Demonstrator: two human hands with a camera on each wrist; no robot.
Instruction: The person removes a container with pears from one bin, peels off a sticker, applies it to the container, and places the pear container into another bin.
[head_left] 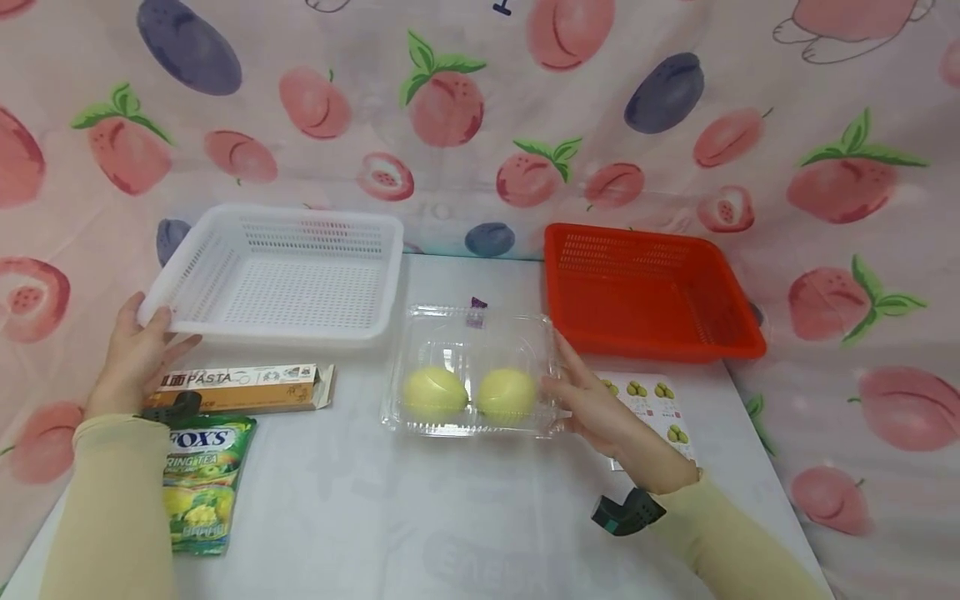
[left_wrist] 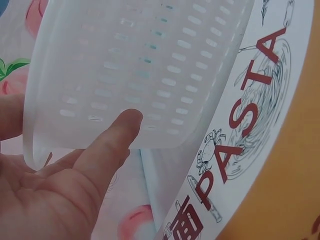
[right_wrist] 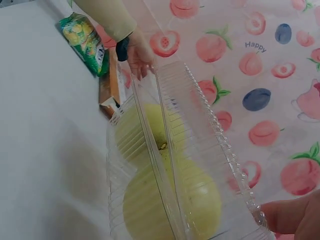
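My left hand point(head_left: 135, 358) grips the near left corner of a white plastic basket point(head_left: 273, 329). In the left wrist view a finger or thumb lies along the slotted wall of that basket point(left_wrist: 135, 75), with other fingers at its rim. My right hand point(head_left: 588, 396) holds the right side of a clear plastic box point(head_left: 442, 333), which appears raised off the table. Inside the box sit two pale yellow-green round fruits point(head_left: 435, 393), one showing a stem end in the right wrist view. Part of the right hand point(right_wrist: 290, 215) shows at the box's edge there; its other fingers are hidden.
A red basket point(head_left: 645, 346) stands at the back right. Near my left wrist lie a pasta box point(head_left: 247, 400) and a green Fox's candy bag point(head_left: 206, 500). Behind the clear box is a small purple item point(head_left: 477, 303). A printed sheet point(head_left: 660, 408) lies partly under my right forearm.
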